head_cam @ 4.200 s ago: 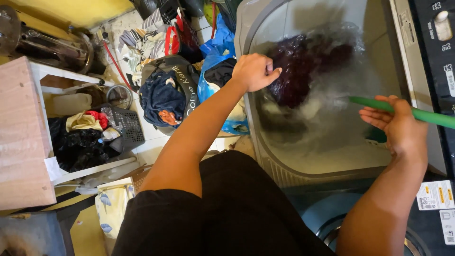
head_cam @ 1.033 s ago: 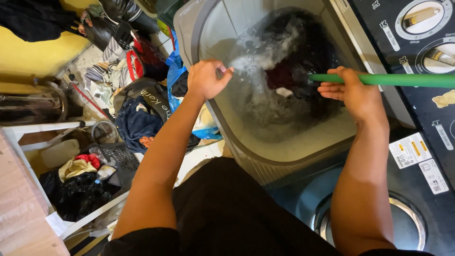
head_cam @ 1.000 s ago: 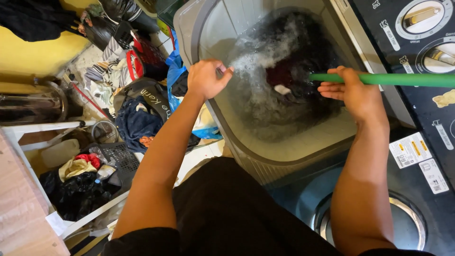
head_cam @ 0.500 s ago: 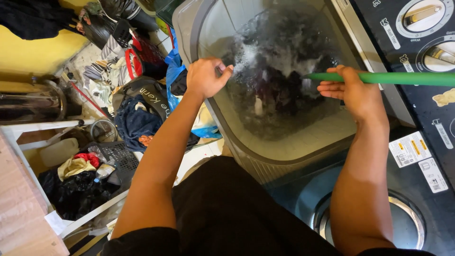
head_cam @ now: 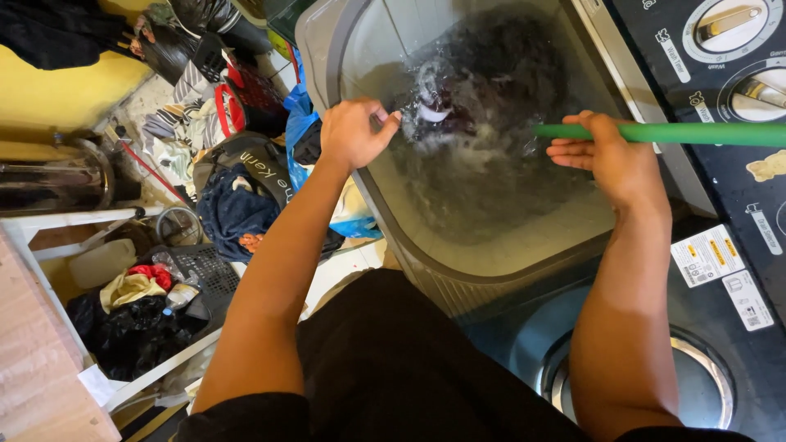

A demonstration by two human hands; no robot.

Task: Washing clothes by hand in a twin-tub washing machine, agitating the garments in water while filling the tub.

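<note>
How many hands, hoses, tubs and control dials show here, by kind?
Hands: 2, left hand and right hand
Green hose: 1
Wash tub: 1
Control dials: 2, upper dial and lower dial
Total: 6

Left hand (head_cam: 354,133) on washer tub (head_cam: 491,262) rim, right hand (head_cam: 610,155) gripping green hose (head_cam: 696,133), dark clothes (head_cam: 499,74) swirling

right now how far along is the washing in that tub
Done: the tub holds water, and dark clothes are soaked in it. In hand: the right hand holds a green hose over the tub, water churns, and the left hand is closed at the rim by the splash. Left: the clothes are not yet out, and more laundry lies heaped on the floor beside the tub.
</note>
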